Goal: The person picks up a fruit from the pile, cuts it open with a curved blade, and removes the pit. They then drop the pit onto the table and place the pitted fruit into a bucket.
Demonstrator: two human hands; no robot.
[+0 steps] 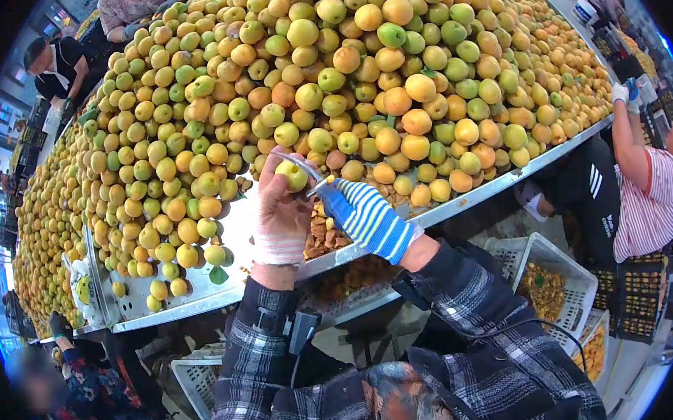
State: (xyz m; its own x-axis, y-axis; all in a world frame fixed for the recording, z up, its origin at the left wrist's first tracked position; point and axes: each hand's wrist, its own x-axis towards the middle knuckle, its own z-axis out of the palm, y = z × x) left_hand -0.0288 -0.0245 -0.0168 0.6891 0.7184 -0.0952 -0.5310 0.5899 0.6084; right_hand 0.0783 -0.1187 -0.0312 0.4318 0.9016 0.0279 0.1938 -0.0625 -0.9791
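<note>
My left hand (281, 214), with a pale band at the wrist, holds a yellow-green fruit (293, 175) between its fingers. In a blue-and-white striped glove, my right hand (364, 214) is closed on a slim metal tool (302, 168), whose tip end lies against the fruit. Both hands are close together over the near edge of the metal table (179, 305). Under them, orange-brown fruit pieces (324, 234) fill an opening. A large heap of yellow, green and orange fruit (343, 77) rises just beyond.
Below the table edge stand white crates, one with fruit pieces (544, 293) at the right. A person in a striped shirt (648, 204) works at the right, another in a patterned jacket (99, 390) at lower left. Two more people are at upper left. A white bag (83, 294) hangs left.
</note>
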